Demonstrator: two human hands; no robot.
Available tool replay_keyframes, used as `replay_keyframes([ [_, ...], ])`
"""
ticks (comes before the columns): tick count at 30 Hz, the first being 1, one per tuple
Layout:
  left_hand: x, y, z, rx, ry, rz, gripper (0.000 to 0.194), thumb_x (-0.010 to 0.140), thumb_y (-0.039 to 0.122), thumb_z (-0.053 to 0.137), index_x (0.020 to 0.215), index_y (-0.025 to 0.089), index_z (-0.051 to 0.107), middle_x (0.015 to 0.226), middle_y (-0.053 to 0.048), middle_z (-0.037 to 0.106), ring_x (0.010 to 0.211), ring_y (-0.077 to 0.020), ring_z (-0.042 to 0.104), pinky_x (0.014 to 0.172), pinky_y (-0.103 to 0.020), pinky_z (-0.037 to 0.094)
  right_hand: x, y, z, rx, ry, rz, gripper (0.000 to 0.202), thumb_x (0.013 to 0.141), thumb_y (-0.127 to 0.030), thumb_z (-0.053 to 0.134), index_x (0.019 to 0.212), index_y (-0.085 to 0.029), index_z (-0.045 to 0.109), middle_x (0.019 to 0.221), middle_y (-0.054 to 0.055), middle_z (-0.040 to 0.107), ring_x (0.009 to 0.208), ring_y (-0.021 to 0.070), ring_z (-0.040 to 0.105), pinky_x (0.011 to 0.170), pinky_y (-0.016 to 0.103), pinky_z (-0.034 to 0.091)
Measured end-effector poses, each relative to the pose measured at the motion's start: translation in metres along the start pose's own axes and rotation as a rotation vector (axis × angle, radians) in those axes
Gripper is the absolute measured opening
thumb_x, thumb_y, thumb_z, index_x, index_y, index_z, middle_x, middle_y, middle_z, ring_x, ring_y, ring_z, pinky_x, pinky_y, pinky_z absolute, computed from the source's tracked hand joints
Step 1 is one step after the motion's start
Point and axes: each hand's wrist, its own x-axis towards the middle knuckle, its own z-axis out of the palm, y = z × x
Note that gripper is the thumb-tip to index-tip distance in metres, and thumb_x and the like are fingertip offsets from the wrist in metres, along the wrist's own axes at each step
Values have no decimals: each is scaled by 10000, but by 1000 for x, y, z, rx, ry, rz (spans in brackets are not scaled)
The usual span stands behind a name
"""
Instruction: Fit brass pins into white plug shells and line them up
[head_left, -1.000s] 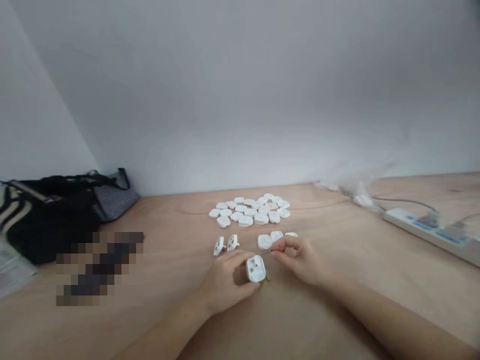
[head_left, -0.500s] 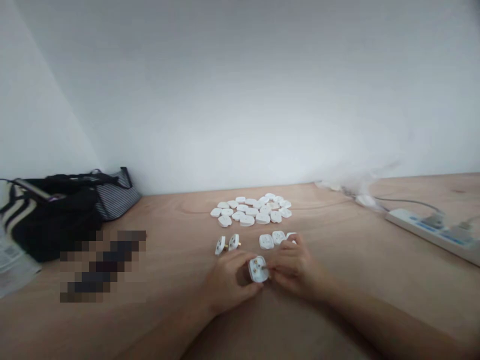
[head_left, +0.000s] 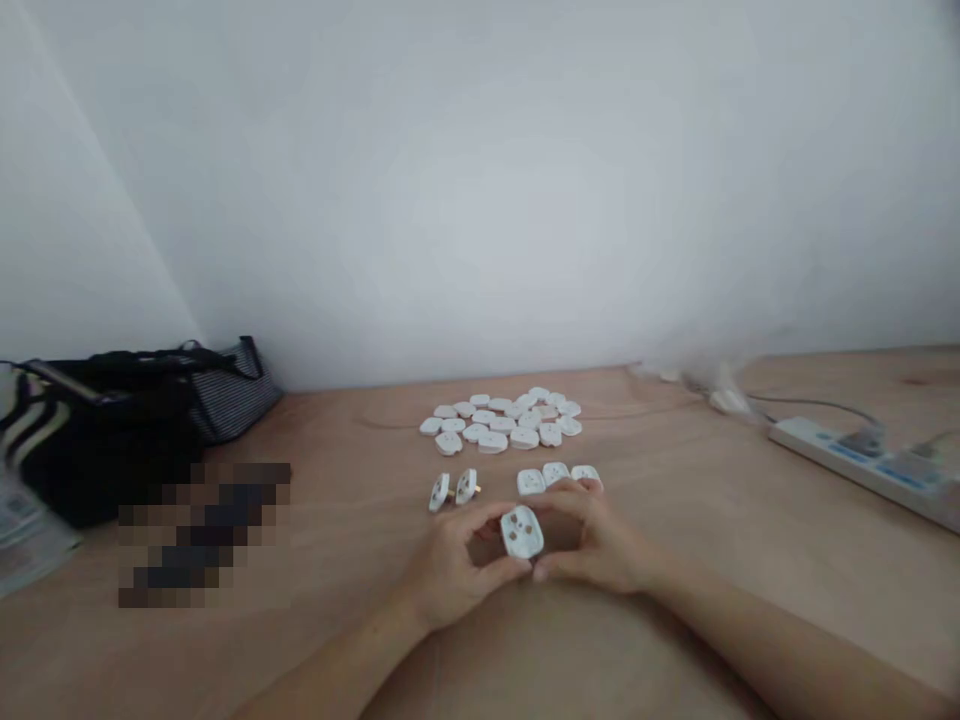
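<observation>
A white plug part with brassy metal pieces in its face is held up between both hands. My left hand grips it by its left side, thumb below and fingers above. On the other side, my right hand pinches it, thumb at the lower edge and fingers at the top. Just beyond the left hand, two white plug pieces with pins stand tilted. Three white square pieces lie in a row beyond the right hand, the rightmost partly behind its fingers.
Several white plug pieces lie grouped farther back on the wooden table. A black bag stands at the left, near a pixelated dark object. At the right are a power strip with cables and clear plastic.
My right hand has opened from a tight pinch at the plug part's face to a hold on its right side. The part is turned slightly, its face more towards me.
</observation>
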Motion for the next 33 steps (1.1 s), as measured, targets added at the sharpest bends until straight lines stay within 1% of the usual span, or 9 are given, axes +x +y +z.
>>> replay_keyframes([
  [3, -1, -2, 5, -129, -43, -36, 375, 725, 251, 689, 1086, 202, 600, 976, -25, 688, 871, -194, 634, 795, -287, 490, 0, 3, 7, 119, 7, 72, 519, 562, -450, 786, 1027, -266, 648, 959, 38, 657, 941, 265, 561, 888, 440, 363],
  [7, -1, -6, 9, -260, -74, -65, 402, 724, 279, 701, 1088, 182, 559, 1023, -48, 672, 928, -201, 627, 834, -298, 483, 0, 9, 12, 290, 24, 115, 454, 576, -423, 780, 960, -219, 650, 928, 36, 671, 869, 230, 608, 787, 362, 461],
  [11, -2, -8, 6, -149, -100, -38, 457, 700, 269, 718, 1109, 179, 536, 1089, -73, 634, 987, -216, 595, 870, -326, 464, 14, 20, -2, 143, 133, 143, 412, 595, -380, 765, 949, -213, 639, 927, 35, 681, 894, 240, 613, 823, 380, 444],
  [14, -3, -8, 3, -7, -130, 36, 315, 702, 246, 709, 996, 179, 615, 1067, -72, 631, 986, -218, 582, 893, -335, 440, 34, 28, -13, -38, 204, 205, 364, 671, -379, 692, 979, -196, 624, 931, 50, 690, 880, 231, 627, 830, 382, 430],
  [17, -3, -9, 2, 31, -142, 89, 222, 728, 220, 681, 942, 173, 644, 1031, -69, 640, 955, -201, 592, 874, -311, 447, 53, 33, -11, -85, 179, 196, 360, 654, -364, 699, 958, -184, 634, 892, 50, 701, 863, 232, 633, 860, 394, 398],
  [20, -3, -10, 2, 38, -139, 113, 209, 750, 211, 658, 954, 167, 645, 1019, -73, 645, 949, -193, 595, 868, -301, 452, 67, 33, 4, -127, 121, 163, 353, 642, -378, 707, 948, -212, 651, 868, 33, 707, 881, 242, 623, 891, 418, 352],
  [26, -2, -12, 3, 49, -140, 139, 178, 756, 204, 646, 931, 171, 659, 1007, -74, 642, 941, -191, 595, 858, -297, 455, 77, 32, 27, -242, 32, 123, 376, 630, -419, 711, 960, -248, 656, 879, 32, 704, 893, 252, 601, 904, 455, 285],
  [29, -2, -12, 2, 45, -131, 139, 169, 754, 187, 642, 921, 170, 661, 997, -70, 641, 933, -185, 595, 853, -288, 453, 75, 36, 24, -287, 10, 136, 499, 639, -483, 693, 1075, -254, 610, 944, 47, 697, 950, 264, 583, 916, 464, 270],
  [33, -1, -12, 1, 75, -84, 94, 164, 763, 178, 625, 922, 185, 665, 956, -56, 644, 892, -179, 591, 826, -287, 456, 68, 44, 6, -358, -8, 171, 579, 684, -596, 602, 1152, -257, 565, 1035, 75, 672, 1040, 294, 531, 927, 507, 235],
])
